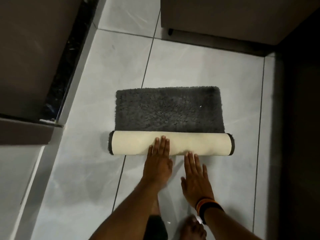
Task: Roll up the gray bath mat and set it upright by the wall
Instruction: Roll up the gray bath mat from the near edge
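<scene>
arms: bare, no sleeves | right wrist: stacked bands point(206, 204), black and orange | feet: bare

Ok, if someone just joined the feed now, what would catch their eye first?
The half-rolled gray bath mat in the middle of the pale tiled floor: its cream underside forms a roll at the near edge, with shaggy gray pile still lying flat beyond it. Next, the left hand and right hand, both flat and open, fingers pressing on the roll. A striped wristband circles the right wrist.
</scene>
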`<action>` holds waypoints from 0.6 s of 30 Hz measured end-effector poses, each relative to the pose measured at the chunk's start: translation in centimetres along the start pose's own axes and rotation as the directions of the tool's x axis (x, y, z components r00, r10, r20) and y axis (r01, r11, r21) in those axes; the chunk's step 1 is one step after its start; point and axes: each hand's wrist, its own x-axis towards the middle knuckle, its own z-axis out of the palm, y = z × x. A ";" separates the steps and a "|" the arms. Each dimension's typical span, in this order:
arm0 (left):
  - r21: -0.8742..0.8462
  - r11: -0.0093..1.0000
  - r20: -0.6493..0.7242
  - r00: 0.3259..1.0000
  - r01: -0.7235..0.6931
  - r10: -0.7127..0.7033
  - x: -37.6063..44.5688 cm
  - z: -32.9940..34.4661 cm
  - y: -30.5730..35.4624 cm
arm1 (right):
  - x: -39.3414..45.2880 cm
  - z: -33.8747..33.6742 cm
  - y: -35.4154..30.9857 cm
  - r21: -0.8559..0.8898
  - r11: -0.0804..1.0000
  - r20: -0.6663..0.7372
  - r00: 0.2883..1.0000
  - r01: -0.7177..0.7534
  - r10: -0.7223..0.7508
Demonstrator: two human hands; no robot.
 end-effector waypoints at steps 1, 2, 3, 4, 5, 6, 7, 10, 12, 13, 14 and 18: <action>0.002 1.000 0.011 1.000 -0.001 0.001 1.4 -1.2 0.0 | 0.3 0.0 0.2 -0.028 1.000 0.011 1.000 -0.013 0.014; -0.031 1.000 0.024 1.000 0.006 -0.005 2.5 -2.1 -0.2 | 1.0 -0.2 0.3 -0.037 0.999 0.025 0.999 -0.026 0.027; -0.056 0.998 0.055 0.998 0.004 -0.001 3.2 -3.0 -0.3 | 2.0 -0.6 0.1 -0.042 0.998 0.042 0.998 -0.044 0.045; -0.060 0.998 0.065 0.998 0.002 0.002 3.6 -3.6 -0.3 | 3.1 -1.0 0.0 -0.048 0.997 0.029 0.998 -0.054 0.055; -0.056 0.998 0.044 0.999 -0.013 0.015 3.8 -3.9 -0.3 | 4.5 -1.8 -0.3 -0.048 0.997 0.005 0.998 -0.062 0.062; -0.057 0.998 0.015 0.999 -0.036 0.037 3.6 -4.1 -0.3 | 5.7 -2.6 -0.6 -0.042 0.996 0.004 0.997 -0.073 0.073; -0.070 0.994 -0.027 0.996 -0.082 0.080 3.2 -4.2 -0.2 | 7.0 -3.4 -0.9 -0.033 0.996 0.012 0.997 -0.082 0.082; -0.083 0.975 -0.034 0.978 -0.206 0.204 2.4 -3.6 0.2 | 11.2 -7.0 -1.4 -0.008 0.996 0.021 0.996 -0.087 0.087; -0.076 0.980 0.016 0.982 -0.186 0.187 3.5 -3.7 0.3 | 13.9 -9.3 -1.3 -0.016 0.997 0.055 0.995 -0.081 0.081; -0.074 0.984 0.018 0.986 -0.163 0.165 4.7 -4.2 0.0 | 15.3 -10.4 -1.3 -0.027 0.997 0.069 0.995 -0.066 0.068; -0.058 0.987 0.024 0.989 -0.148 0.149 5.9 -4.7 -0.5 | 16.2 -11.2 -1.4 -0.021 0.998 0.071 0.996 -0.052 0.054; -0.026 0.988 0.067 0.986 -0.152 0.153 10.8 -7.8 -0.9 | 15.8 -12.9 -1.9 0.308 0.943 -0.219 0.956 -0.123 0.196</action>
